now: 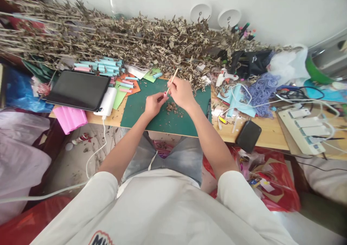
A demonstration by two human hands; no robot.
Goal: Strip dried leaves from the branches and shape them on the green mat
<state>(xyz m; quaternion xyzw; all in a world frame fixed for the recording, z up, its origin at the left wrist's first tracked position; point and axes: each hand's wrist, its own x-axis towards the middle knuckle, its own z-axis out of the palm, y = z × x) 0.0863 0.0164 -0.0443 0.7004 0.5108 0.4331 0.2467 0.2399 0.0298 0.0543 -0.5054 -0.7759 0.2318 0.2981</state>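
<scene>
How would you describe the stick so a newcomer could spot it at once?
Find the green mat on the wooden table, then the right hand above it. A thin stick pokes up out of its grip, slanting down to the small pink tube in the left hand. Pale and straight, it stands apart from the dull, curled dry leaves behind it.

The shirt (162, 212) was white with short sleeves (104, 181); its print (101, 239) had dark letters and a reddish outline. The jeans (187, 156) were faded blue-grey, with a pale cord (152, 160).
</scene>
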